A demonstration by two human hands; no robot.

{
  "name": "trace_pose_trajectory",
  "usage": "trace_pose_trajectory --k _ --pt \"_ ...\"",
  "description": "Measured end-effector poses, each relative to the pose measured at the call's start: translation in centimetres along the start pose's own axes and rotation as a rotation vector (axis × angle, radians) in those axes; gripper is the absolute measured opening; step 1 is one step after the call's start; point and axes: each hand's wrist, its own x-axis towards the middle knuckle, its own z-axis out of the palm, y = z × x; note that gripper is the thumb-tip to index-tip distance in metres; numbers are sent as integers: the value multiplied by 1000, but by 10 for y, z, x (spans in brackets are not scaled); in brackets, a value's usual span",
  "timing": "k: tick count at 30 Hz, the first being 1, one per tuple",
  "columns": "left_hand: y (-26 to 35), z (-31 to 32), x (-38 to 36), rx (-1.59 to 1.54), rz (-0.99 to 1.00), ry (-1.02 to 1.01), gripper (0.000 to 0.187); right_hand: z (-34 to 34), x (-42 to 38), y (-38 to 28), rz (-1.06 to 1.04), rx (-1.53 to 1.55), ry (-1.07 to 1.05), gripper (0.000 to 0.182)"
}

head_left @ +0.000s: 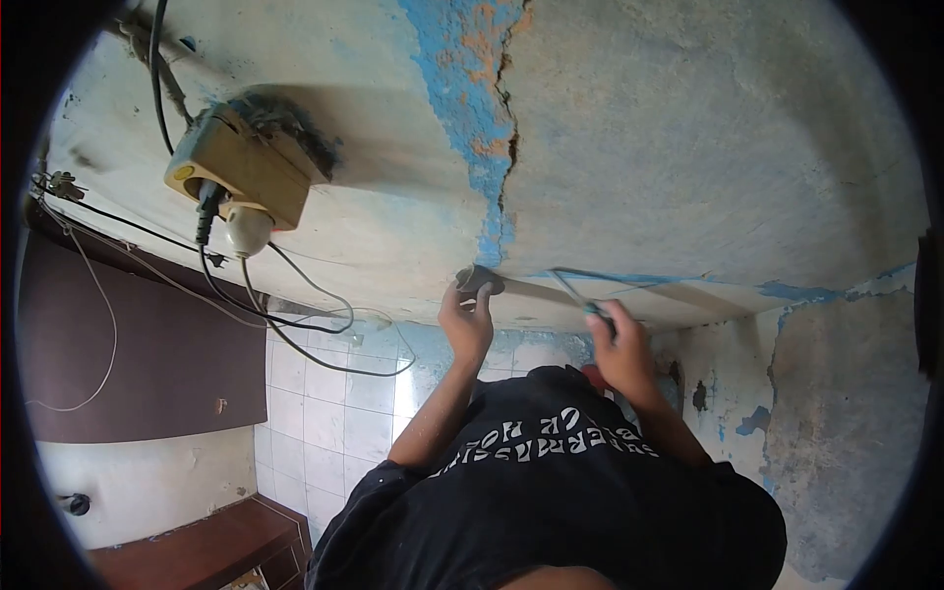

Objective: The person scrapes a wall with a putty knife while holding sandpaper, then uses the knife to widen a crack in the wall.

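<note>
1. Fingers of L hand (pixel 466 323): pinched round small dark rounded piece (pixel 484 280); type n/clear.
2. Piece is up at wall (pixel 708 138), just below bottom end of blue strip (pixel 462 108). Can't tell if it touches wall.
3. R hand (pixel 623 349): fingers wrapped on handle of thin tool (pixel 574 291); hand a bit blurred.
4. Tool shaft slants up twd blue seam (pixel 792 293); tip is R of dark piece, apart from it. Tip/wall contact: can't tell.
5. Both arms reach fwd from black T-shirt (pixel 551 492) w/ white lettering.
6. Wall is pale + patchy; dark crack (pixel 508 103) runs along R edge of strip.
7. Upper L of view: yellowish socket box (pixel 241 162), black plug (pixel 207 205) & white plug (pixel 249 231) both in, cords trailing.
8. Lower L: brown panel (pixel 147 334), white tiles (pixel 324 408) beside it.
</note>
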Motion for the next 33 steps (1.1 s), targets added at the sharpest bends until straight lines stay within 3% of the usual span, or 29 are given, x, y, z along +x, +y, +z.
trace_pose_trajectory --k 3,10,14,20,23,25,28,33 --pt "-8 5 -5 -4 -1 0 39 47 7 -1 -101 -4 -22 23" --pt "4 2 -2 -62 18 17 39 -15 -3 -17 -34 22 -5 21" --pt "3 5 -6 -24 -11 29 39 27 4 -1 -160 -15 19 21" --pt "4 3 -4 -27 22 39 39 -5 -4 -10 -117 30 61 23" --pt "8 5 -5 -14 0 39 39 -6 -5 -16 33 -52 -5 23" --pt "7 8 -8 -29 -1 62 39 2 -8 -2 -105 -43 76 24" --pt "7 8 -8 -21 -13 64 40 -11 -7 -5 -18 80 31 26" --pt "11 10 -8 4 -6 69 33 2 -6 -5 -81 11 69 23"
